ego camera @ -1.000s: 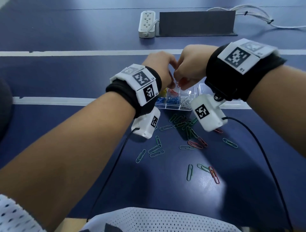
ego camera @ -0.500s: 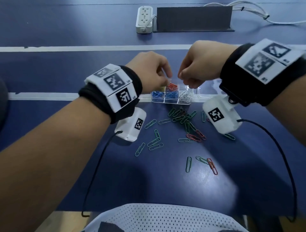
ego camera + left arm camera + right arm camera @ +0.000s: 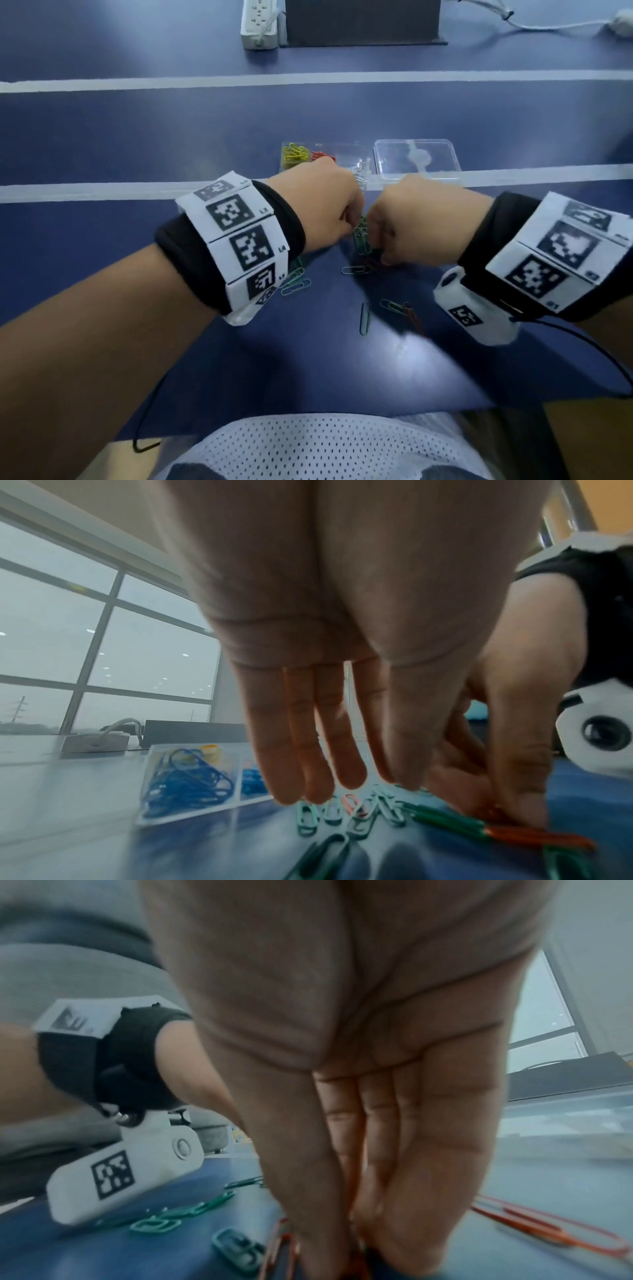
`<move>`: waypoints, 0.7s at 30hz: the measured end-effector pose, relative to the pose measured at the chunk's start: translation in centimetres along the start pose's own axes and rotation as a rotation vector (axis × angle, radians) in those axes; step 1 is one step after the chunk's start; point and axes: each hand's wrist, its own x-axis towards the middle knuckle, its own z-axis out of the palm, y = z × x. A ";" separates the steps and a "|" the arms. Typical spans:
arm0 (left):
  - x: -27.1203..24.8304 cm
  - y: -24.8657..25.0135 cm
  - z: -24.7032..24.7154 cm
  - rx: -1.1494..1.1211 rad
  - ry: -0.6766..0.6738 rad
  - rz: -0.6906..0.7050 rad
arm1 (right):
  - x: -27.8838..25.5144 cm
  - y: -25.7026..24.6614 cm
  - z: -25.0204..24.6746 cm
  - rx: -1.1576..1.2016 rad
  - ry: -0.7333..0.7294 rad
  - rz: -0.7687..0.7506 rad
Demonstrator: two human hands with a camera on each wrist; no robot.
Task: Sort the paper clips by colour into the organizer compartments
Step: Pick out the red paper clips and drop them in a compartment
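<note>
The clear organizer [image 3: 346,150] stands beyond my hands, with yellow clips [image 3: 294,156] and red clips [image 3: 322,157] in its far cells and blue clips [image 3: 188,783] in a near cell. Both hands are down at the loose pile of green clips [image 3: 361,236] on the blue table. My left hand [image 3: 352,222] holds its fingers [image 3: 308,777] straight, tips just over pale green clips, holding nothing. My right hand [image 3: 376,246] pinches a red clip [image 3: 534,837] between thumb and fingers [image 3: 411,1218] at the table surface. More loose clips [image 3: 364,318] lie nearer me.
The organizer's clear lid [image 3: 416,159] lies to its right. A white power strip [image 3: 258,24], a dark box [image 3: 359,20] and a cable [image 3: 548,24] sit at the far side. Another red clip [image 3: 548,1231] lies right of my right hand.
Both hands came down and toward me, from above the organizer's red compartment to the loose pile. The right hand has closed its thumb and fingers on a red clip.
</note>
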 end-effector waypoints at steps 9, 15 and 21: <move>1.8 -0.3 0.8 0.056 -0.003 -0.126 | -0.8 2.5 -0.3 0.180 0.102 0.080; 2.8 0.3 0.9 0.133 -0.007 -0.113 | -0.9 4.6 -1.0 0.175 0.185 0.165; 3.2 0.8 0.8 0.123 -0.039 -0.150 | -0.1 3.4 0.5 0.088 0.189 0.101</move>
